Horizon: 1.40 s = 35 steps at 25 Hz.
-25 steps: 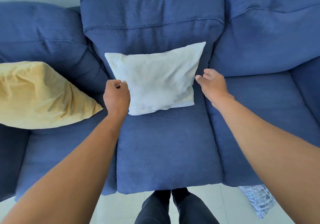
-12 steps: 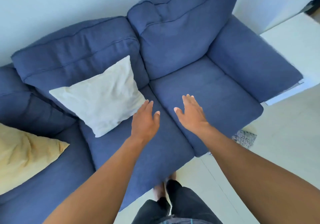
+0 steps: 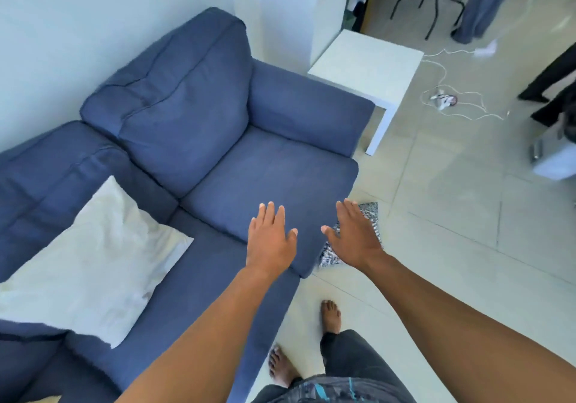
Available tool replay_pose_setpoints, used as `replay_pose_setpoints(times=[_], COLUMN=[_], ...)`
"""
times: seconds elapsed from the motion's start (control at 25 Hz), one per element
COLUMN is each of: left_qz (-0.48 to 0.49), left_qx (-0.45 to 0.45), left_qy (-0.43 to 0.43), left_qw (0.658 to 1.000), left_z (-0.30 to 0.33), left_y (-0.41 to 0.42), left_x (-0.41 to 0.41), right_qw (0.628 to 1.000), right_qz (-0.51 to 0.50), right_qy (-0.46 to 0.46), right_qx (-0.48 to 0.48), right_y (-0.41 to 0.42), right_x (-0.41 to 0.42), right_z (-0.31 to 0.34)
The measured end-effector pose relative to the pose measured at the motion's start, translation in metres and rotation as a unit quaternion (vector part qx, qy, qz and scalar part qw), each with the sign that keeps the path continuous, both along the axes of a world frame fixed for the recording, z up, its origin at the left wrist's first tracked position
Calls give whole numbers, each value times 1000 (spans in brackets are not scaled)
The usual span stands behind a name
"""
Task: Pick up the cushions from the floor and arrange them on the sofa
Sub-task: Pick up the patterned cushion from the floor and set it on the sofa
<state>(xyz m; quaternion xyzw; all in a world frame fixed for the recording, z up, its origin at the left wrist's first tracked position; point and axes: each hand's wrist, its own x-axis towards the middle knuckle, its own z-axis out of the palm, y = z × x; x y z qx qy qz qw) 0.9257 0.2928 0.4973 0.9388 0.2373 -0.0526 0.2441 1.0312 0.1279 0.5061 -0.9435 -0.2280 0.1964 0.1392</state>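
A white cushion (image 3: pixel 90 262) leans against the backrest on the middle seat of the blue sofa (image 3: pixel 271 172). A patterned black-and-white cushion (image 3: pixel 371 212) lies on the floor by the sofa's front right corner, mostly hidden behind my right hand (image 3: pixel 353 237). That hand hovers over it, empty, fingers spread. My left hand (image 3: pixel 271 242) is open and empty too, held above the front edge of the right seat. The right seat holds nothing.
A white side table (image 3: pixel 367 66) stands beside the sofa's right armrest. White cables (image 3: pixel 452 100) lie on the tiled floor beyond it. Another person's dark legs (image 3: pixel 551 87) and a pale box (image 3: pixel 551 159) are at the right edge. My bare feet (image 3: pixel 330 315) stand on the tiles.
Both hands left the white cushion and swung right, opening flat. My view turned right: the yellow cushion left the frame, and the side table, floor and patterned cushion came into sight.
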Motion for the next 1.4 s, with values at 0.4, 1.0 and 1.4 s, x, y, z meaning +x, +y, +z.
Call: replay_pose_setpoints(times=[0.4,1.0,1.4], left_qz=[-163,-140,-113], left_qx=[26,-33,-68], left_qy=[43,160,202], left_qw=[985,976,970], left_z=[-5,-58,-143], left_y=[-105,-179,-165], left_x=[103,237,334], right_qw=[991,986,976], right_qz=[-128,-127,-155], right_qy=[13,105,152], right_qx=[-16,-1,12], right_y=[-128,-197,-165], right_x=[53,201,286], right_z=[-8,-72,-168])
